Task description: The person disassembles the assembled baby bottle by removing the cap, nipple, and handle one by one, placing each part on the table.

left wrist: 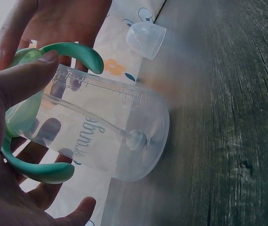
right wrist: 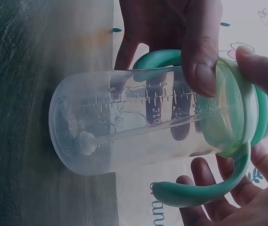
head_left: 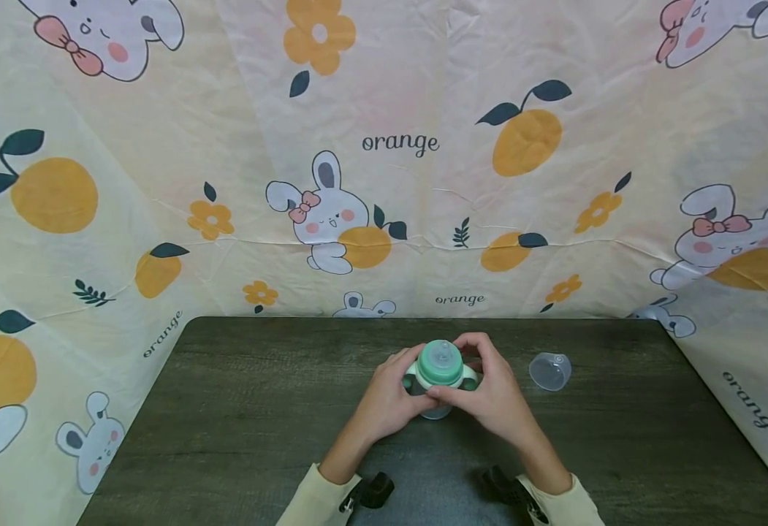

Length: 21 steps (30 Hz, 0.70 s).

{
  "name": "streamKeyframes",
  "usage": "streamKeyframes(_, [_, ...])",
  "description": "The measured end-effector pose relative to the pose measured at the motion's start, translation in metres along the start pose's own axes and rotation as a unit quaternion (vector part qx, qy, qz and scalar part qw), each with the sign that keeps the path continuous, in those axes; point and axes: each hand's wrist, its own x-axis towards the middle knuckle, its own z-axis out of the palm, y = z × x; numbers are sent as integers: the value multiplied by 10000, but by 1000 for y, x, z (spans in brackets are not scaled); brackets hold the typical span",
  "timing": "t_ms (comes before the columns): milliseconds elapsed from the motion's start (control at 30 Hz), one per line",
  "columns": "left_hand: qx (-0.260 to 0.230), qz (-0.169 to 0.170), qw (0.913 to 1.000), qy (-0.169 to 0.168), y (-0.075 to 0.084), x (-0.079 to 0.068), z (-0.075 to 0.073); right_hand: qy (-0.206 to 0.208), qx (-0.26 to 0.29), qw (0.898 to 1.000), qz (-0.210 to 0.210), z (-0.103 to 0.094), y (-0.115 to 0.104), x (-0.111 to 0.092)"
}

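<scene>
A clear baby bottle (head_left: 440, 374) with a green top and two green side handles (right wrist: 190, 194) stands upright between both hands at the table's far middle. My left hand (head_left: 386, 398) grips its upper part from the left, thumb (left wrist: 28, 80) laid across the front below the collar and fingers behind. From the right, my right hand (head_left: 497, 394) holds it around the collar, its thumb (right wrist: 258, 70) at the front. Inside the bottle, a straw (right wrist: 148, 128) with a weighted end runs down near the base. Printed measuring marks show on the wall.
A clear domed cap (head_left: 550, 371) lies on the dark wooden table (head_left: 259, 416), right of the bottle. Behind the table hangs a cloth (head_left: 410, 197) printed with rabbits and oranges, also covering the sides.
</scene>
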Motion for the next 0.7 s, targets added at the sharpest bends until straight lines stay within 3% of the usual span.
streamKeyframes(367, [-40, -1, 10000, -9, 0, 0, -1, -198, 127, 9985, -504, -5, 2, 0])
streamKeyframes(700, [96, -34, 9999, -26, 1, -1, -1, 37, 47, 10000, -44, 1, -1, -1])
